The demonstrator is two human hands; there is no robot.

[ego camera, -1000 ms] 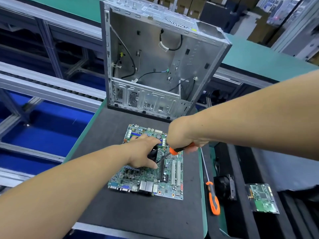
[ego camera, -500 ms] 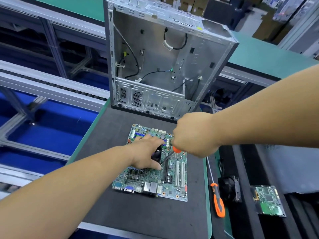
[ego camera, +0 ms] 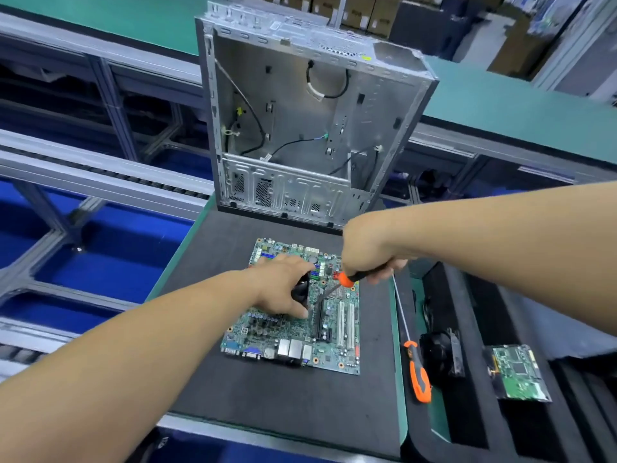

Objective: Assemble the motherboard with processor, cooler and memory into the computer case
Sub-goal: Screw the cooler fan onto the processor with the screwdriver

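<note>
Counts: one motherboard [ego camera: 329,332], one computer case [ego camera: 300,128], two orange-handled screwdrivers, one black cooler fan under the hand, one spare fan [ego camera: 440,357], one small green circuit board [ego camera: 519,372], two hands.

Motherboard: green, flat on the dark grey mat [ego camera: 267,402], just in front of the case. Two white expansion slots run along its right half, a black slot beside them, silver and blue rear ports on the near edge, blue connectors at the far edge. Copper-ringed mounting holes at the near corners.

Cooler [ego camera: 302,290]: black, mostly hidden; sits on the board's centre-left. Left hand [ego camera: 283,289] lies over it, fingers curled round its top and sides, thumb down on the board side.

Right hand [ego camera: 367,255] wraps the held screwdriver [ego camera: 347,280] at its handle; the shaft slants down-left to the board just beside the cooler. Tip contact too small to tell.

Case: bare metal, open side facing the camera, standing at the mat's far edge; loose black cables inside, vented panel at its bottom.

Room: bare mat left of the board and in front of it up to the near edge. Green mat border on the right; second screwdriver [ego camera: 419,379] lies just beyond it, shaft pointing away. Spare fan and small board sit in black foam tray recesses [ego camera: 484,429] further right, well apart from the motherboard.
</note>
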